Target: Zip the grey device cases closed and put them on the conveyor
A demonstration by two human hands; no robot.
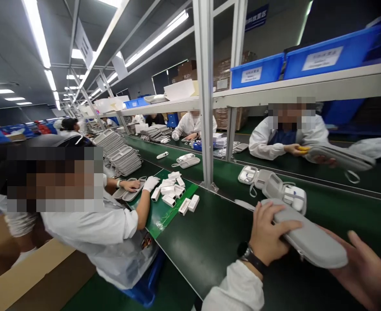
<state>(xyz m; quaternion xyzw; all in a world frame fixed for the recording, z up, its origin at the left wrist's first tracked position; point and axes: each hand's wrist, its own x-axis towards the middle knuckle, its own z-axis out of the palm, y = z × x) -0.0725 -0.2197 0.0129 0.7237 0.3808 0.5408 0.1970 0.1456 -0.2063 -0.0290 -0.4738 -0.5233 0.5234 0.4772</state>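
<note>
My left hand, with a black watch on its wrist, grips the near end of a closed grey zip case held over the green belt. My right hand lies under and against the case's far end, fingers spread along it. Just beyond, an open grey case with white parts inside rests on the belt. Another open case with white items lies further left.
A co-worker in white at my left handles grey cases beside several small white boxes on a green mat. Stacks of grey cases stand behind. People sit across the belt; one holds a grey case. A metal post and blue bins stand above.
</note>
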